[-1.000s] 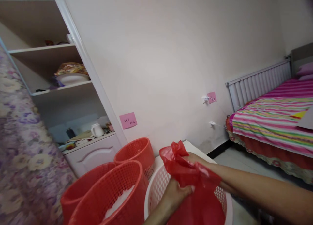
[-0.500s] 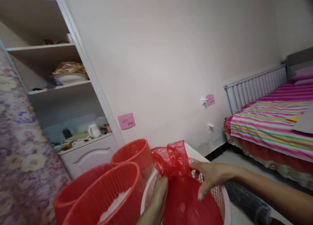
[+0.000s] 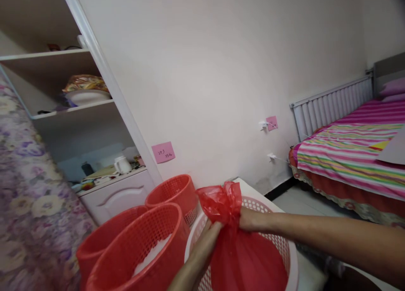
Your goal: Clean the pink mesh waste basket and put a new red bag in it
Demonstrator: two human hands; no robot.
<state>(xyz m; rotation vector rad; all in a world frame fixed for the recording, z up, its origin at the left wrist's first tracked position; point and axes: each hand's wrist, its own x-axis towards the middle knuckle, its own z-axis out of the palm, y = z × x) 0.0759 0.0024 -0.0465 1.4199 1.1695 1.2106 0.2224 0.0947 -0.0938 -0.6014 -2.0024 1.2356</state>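
Note:
A full red plastic bag point(image 3: 249, 257) sits inside a pale pink perforated basket point(image 3: 292, 267), its top gathered into a narrow neck. My left hand point(image 3: 209, 236) grips the neck from the left with closed fingers. On the other side, my right hand point(image 3: 249, 219) is closed around the same neck, its fingertips hidden behind the plastic. The bag's loose ends stick up above both hands. What the bag contains cannot be made out.
Left of the pale basket stand a red basket point(image 3: 136, 240) with something white inside and two more red baskets. A white tabletop point(image 3: 249, 185) lies underneath. Shelves point(image 3: 72, 107) are at left, a bed point(image 3: 348, 151) at right. A pink note point(image 3: 163, 152) sticks to the wall.
My right hand has moved left from the bag's side and closed on its neck. The neck is now drawn tighter and the top bunched. My left hand still grips it.

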